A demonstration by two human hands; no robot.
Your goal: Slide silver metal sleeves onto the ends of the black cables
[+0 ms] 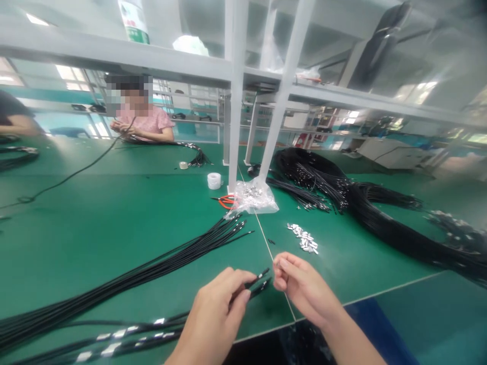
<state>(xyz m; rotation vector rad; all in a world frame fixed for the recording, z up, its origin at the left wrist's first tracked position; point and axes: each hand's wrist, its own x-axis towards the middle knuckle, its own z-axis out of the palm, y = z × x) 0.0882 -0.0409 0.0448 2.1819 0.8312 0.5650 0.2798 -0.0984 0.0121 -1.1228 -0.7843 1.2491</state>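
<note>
Nothing legible is showing anywhere: the white bottle (133,20) standing on the upper shelf (114,53) is carrying a green-banded label with red marks, but its print is coming through too blurred and too small to be made out.

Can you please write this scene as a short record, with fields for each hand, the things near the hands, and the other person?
left hand: the left hand pinches the ends of thin black cables
right hand: the right hand, fingers curled, is at the cable tips
near the hands: small metal pieces in a loose pile on the green table
left side: long cable bundle lies flat
behind: clear bag, red-handled pliers, tape roll
right side: big cable heap
other person: seated across, handling cables
</note>
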